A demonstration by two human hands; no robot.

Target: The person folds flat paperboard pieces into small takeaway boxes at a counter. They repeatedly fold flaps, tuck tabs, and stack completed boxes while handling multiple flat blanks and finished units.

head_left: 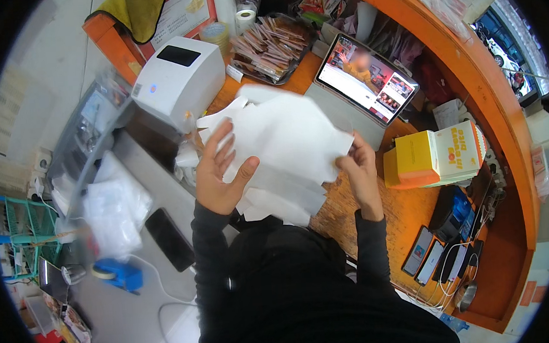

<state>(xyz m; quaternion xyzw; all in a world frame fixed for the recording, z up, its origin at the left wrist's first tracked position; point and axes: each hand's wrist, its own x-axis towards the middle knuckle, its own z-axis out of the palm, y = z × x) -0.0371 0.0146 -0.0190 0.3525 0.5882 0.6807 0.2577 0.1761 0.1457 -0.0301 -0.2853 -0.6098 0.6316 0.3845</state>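
Observation:
A white die-cut sheet (284, 124), which looks like a flat paper box blank, is tilted in front of me above the wooden counter. My right hand (359, 176) pinches its right edge between thumb and fingers. At its left side is my left hand (220, 175), fingers spread and thumb apart; whether it touches the sheet I cannot tell. More white blanks (279, 204) lie beneath the raised sheet, partly hidden by it. To the right of my right hand stands a stack of yellow, white and orange printed folded cartons (434, 155).
Behind are a white label printer (178, 80), a tray of small packets (273, 49) and a tablet (367, 78) showing video. On the left grey surface lie a black phone (169, 239), clear plastic bags (116, 206) and a blue tape dispenser (118, 274). Phones (417, 251) and cables sit at right.

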